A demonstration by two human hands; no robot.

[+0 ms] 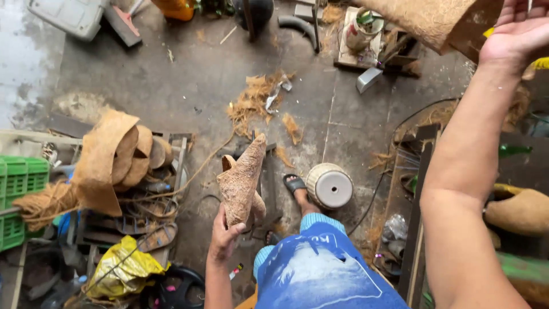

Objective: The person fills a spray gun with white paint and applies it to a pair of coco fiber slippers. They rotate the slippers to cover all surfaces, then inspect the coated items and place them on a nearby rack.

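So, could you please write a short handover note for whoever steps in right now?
Left hand: shut on a rolled brown fibre piece, held upright at knee height.
Right hand: raised at top right, palm open, touching a large coir sheet.
Stack of curved fibre cut-outs lies left on a rack; white pot stands upturned by the foot.
Done: several pieces cut and stacked.
Left: cannot tell from this view.

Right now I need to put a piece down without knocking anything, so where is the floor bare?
Bare concrete floor lies between the grey bin and the loose fibre scatter. A smaller patch sits right of the fibre, above the upturned pot. The stacked fibre sheets at left and clutter beside the right arm are crowded.
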